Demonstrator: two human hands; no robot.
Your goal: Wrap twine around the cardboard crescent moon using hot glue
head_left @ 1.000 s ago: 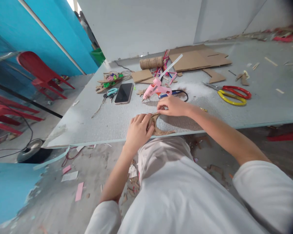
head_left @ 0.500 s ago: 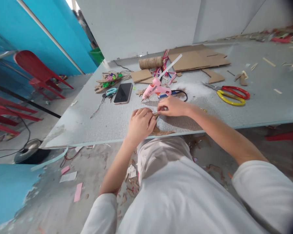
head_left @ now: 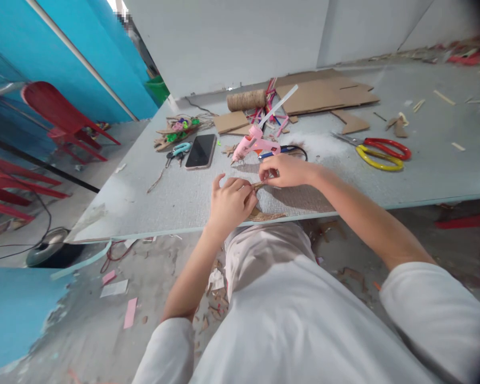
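A curved piece wrapped in brown twine (head_left: 266, 216) lies at the near edge of the grey table (head_left: 176, 197). My left hand (head_left: 231, 204) covers its left part, fingers curled on it with the index finger lifted. My right hand (head_left: 285, 170) pinches the upper end of the same piece between thumb and fingers. Just beyond my right hand lies a pink glue gun (head_left: 256, 143) with a clear glue stick pointing up and right.
A phone (head_left: 202, 151), keys (head_left: 175, 153), a twine roll (head_left: 246, 100), cardboard sheets (head_left: 326, 96) and red-and-yellow scissors (head_left: 380, 153) lie farther back. Red plastic chairs (head_left: 62, 120) stand at the left. Paper scraps litter the floor under the table.
My left hand slid a little right over the twine piece and its index finger lifted. My right hand stayed pinched on the upper end.
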